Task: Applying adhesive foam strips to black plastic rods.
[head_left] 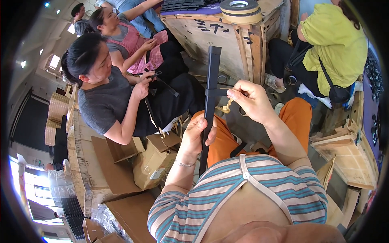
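Observation:
A long, narrow black bar (212,69) stands nearly upright in front of me, with a blockish cap at its upper end. My left hand (199,133) is wrapped round its lower half, and the lower end runs down beside my striped top. Partway up, a short piece of black tape (218,92) sticks out sideways from the bar. My right hand (252,99) is closed in a pinch on the tape's outer end. A crumpled yellowish strip (227,107), which looks like backing paper, dangles below those fingertips.
Tape rolls (240,11) lie on a wooden crate (210,38) ahead. Close on the left, a person in dark grey (109,89) handles a black strap; another person sits behind. Someone in yellow-green (336,48) sits at right. Open cardboard boxes (156,162) stand at lower left.

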`<state>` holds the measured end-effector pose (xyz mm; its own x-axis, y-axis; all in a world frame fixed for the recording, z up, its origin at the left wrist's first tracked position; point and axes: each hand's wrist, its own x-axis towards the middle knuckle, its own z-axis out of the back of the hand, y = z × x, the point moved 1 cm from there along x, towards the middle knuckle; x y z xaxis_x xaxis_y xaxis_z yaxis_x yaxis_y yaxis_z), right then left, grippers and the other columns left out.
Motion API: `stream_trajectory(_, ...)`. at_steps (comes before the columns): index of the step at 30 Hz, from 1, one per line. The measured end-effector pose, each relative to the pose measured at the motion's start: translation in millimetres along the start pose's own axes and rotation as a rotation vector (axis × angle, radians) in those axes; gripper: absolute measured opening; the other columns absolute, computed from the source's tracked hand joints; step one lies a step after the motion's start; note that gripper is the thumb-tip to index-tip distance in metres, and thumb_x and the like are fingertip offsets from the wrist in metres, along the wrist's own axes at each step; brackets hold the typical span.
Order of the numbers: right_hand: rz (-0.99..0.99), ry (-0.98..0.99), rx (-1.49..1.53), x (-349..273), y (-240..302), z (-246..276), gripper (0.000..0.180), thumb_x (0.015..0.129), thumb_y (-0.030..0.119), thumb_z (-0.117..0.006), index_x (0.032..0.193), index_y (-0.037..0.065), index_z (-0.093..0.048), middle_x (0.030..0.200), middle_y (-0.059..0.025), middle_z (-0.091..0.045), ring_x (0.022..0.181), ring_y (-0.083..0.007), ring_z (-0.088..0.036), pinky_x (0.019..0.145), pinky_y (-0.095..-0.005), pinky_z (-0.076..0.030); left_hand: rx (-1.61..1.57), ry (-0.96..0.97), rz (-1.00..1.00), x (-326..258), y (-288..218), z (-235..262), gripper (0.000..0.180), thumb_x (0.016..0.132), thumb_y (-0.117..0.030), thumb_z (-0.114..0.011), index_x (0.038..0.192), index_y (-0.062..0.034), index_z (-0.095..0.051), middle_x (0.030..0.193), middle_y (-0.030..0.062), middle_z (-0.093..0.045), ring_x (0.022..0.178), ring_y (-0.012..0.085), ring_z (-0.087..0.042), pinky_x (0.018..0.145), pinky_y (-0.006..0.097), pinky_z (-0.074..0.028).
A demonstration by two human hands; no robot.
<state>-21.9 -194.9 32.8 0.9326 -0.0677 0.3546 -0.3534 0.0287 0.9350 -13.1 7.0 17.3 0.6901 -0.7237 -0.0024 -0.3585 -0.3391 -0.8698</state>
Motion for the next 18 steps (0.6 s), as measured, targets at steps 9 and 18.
stream_trajectory(9,-0.006,-0.027,0.017,2,-9,1,0.022,0.087,0.016,-0.059,0.071,0.003,-0.054,0.063,0.0054,-0.047,0.057,-0.0007,-0.035,0.049,-0.0185,-0.029,0.090,-0.100,-0.035,9,3,-5,0.043,0.091,-0.038,-0.046,0.095,0.0030,-0.056,0.073,0.0040,-0.051,0.063,0.0101,-0.046,0.057,0.023,-0.040)
stream_trajectory(18,0.033,-0.079,-0.068,-11,3,8,0.020,0.086,0.011,-0.059,0.070,0.003,-0.052,0.062,0.0047,-0.045,0.056,-0.0014,-0.035,0.049,-0.0193,-0.027,0.091,-0.182,-0.205,9,-2,-6,0.022,0.088,-0.023,-0.056,0.097,-0.0042,-0.050,0.058,0.0020,-0.047,0.043,0.0084,-0.040,0.040,0.019,-0.032)
